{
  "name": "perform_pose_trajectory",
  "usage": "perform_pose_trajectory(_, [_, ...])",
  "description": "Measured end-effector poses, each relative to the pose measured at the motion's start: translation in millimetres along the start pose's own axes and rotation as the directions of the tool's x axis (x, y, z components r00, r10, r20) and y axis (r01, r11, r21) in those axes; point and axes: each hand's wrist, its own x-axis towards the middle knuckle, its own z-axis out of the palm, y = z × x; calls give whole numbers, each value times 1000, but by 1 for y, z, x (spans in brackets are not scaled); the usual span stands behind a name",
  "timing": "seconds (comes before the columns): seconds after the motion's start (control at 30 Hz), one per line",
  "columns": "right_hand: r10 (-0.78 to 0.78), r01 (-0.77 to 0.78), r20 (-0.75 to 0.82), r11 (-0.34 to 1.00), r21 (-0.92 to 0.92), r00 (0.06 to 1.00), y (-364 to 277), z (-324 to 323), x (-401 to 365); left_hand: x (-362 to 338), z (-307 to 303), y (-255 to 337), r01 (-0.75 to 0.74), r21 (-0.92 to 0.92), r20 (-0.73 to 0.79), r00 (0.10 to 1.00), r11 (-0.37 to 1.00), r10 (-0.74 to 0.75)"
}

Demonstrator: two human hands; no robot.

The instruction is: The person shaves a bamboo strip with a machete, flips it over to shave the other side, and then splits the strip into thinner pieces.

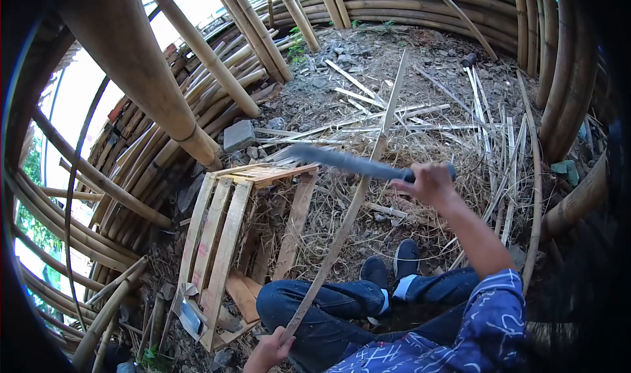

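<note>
My left hand (pixel 271 350) is closed around the lower end of a long bamboo strip (pixel 343 225), close to my left knee. The strip slants up and away from me, past my shoes, to a narrow far end over the ground. In my right hand (pixel 427 186) is the dark handle of a machete (pixel 342 161). Its grey blade points left, roughly level, and crosses over the strip in this view. The blade's tip is blurred, above the far edge of a wooden crate (pixel 223 241).
Thin shavings (pixel 328 235) and split strips (pixel 420 126) cover the ground ahead. A grey block (pixel 239 136) lies behind the slatted crate. Thick bamboo poles (pixel 141 70) rise at left, with more poles (pixel 566 90) at right and a bamboo wall (pixel 420 8) at the back.
</note>
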Motion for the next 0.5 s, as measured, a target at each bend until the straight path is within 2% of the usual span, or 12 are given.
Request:
perform_pose_trajectory(0.07, [174,-174,48,985,-14,984,30,-1,28,-5,4,-4,-10,13,13,1000,1000,10])
perform_pose_trajectory(0.13, [413,-417,75,908,39,908,80,16,64,-3,5,-5,-31,25,17,999,999,30])
perform_pose_trajectory(0.17, [412,-415,70,909,33,908,84,12,64,-3,5,-2,-52,42,36,998,998,50])
perform_pose_trajectory(0.23, [411,-404,35,906,-125,911,89,1,67,-1,5,0,-81,52,52,996,995,78])
perform_pose_trajectory(0.33, [381,-379,-27,906,-189,924,90,9,64,0,4,-9,-52,53,91,995,997,47])
perform_pose_trajectory(0.37, [414,-399,53,898,-185,909,94,8,64,-2,4,-12,-81,40,95,993,996,77])
perform_pose_trajectory(0.43, [389,-374,59,911,-176,919,96,6,62,-9,9,-32,-110,33,100,989,993,106])
perform_pose_trajectory(0.5, [335,-321,38,924,-207,941,103,9,63,-24,29,-66,83,30,284,955,996,-88])
